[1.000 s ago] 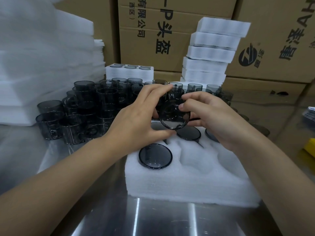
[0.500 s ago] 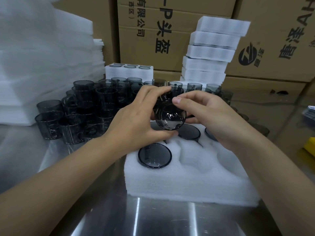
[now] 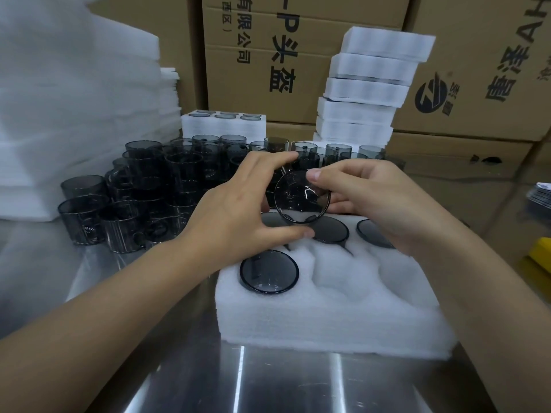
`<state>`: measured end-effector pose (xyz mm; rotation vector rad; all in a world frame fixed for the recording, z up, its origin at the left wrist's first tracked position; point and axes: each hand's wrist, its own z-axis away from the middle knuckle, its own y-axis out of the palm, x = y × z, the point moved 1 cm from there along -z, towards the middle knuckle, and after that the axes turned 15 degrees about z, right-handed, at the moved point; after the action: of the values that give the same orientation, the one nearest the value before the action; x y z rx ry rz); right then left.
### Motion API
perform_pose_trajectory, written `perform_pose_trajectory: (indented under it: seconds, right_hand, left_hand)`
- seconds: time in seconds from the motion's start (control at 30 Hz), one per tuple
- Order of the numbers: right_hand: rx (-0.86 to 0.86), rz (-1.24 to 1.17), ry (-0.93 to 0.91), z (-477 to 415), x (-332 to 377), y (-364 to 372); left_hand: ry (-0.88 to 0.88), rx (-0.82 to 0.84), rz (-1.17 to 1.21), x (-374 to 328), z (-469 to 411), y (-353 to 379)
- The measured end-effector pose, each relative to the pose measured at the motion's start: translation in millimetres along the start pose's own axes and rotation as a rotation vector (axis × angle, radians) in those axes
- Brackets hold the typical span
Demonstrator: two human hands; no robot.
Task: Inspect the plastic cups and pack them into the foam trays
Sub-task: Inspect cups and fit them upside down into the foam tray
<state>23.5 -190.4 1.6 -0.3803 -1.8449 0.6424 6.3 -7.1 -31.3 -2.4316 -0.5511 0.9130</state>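
Gripping cup (image 3: 301,201) — left hand (image 3: 238,210), right hand (image 3: 378,204), above foam tray (image 3: 343,308).

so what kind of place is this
Probably a factory packing station: stacked cardboard cartons behind, piles of foam trays, and dozens of loose grey cups on a steel bench.

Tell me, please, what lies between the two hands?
A dark cup, gripped by the left hand and right hand above the foam tray, as the head view shows.

The plastic cups (image 3: 179,174) are a uniform translucent smoke-grey. The foam trays (image 3: 328,317) are plain white, and the surface (image 3: 268,383) is silver with streaked reflections. The cardboard boxes (image 3: 313,34) are brown, printed with black characters and a round black logo.
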Motion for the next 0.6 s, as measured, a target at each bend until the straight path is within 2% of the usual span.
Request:
perform_pose_trajectory:
  seconds: [0.27,0.47,0.6]
  right_hand:
    - [0.143,0.085,-0.015,5,2,-28]
    - [0.261,0.216,-0.040,9,0,-36]
    - [0.328,0.261,-0.059,12,0,-41]
  left_hand:
    - [-0.037,0.036,0.236,-14,1,3]
    - [-0.140,0.238,0.427,-7,0,8]
    - [-0.162,0.208,0.526,-4,1,10]
